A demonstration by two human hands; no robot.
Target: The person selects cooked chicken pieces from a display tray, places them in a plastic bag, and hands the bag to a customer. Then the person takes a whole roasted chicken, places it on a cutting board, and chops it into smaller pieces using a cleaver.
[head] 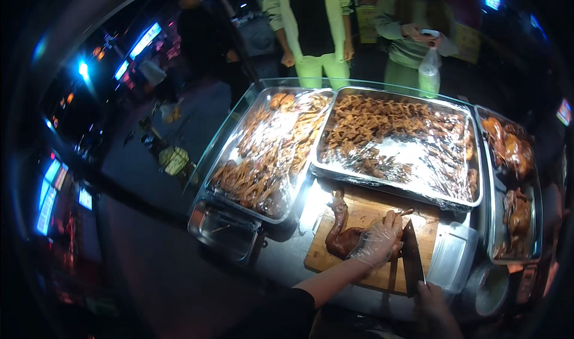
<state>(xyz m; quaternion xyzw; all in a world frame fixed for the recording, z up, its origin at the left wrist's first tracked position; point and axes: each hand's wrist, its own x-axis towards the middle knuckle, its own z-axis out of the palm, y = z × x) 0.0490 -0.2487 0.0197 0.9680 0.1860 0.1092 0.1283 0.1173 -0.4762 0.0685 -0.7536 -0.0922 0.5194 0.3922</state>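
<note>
A brown cooked duck (pixel 343 240) lies on a wooden cutting board (pixel 327 258), its long neck curving up towards the left. My left hand (pixel 379 242), in a clear plastic glove, grips the duck's right part from above and hides much of it. My right hand (pixel 431 297) is closed round the handle of a cleaver (pixel 412 265). The dark, broad blade stands on the board just right of my left fingers, its tip pointing away from me. A thin leg end (pixel 407 212) sticks out beyond my left fingertips.
Film-covered metal trays of cooked poultry parts (pixel 273 159) (pixel 381 123) stand beyond the board. A narrow tray (pixel 493 204) holds whole birds at right. A plastic container (pixel 455 253) and a round pot (pixel 491 289) flank the cleaver. A glass guard (pixel 224 132) edges the counter; people (pixel 316 25) stand behind it.
</note>
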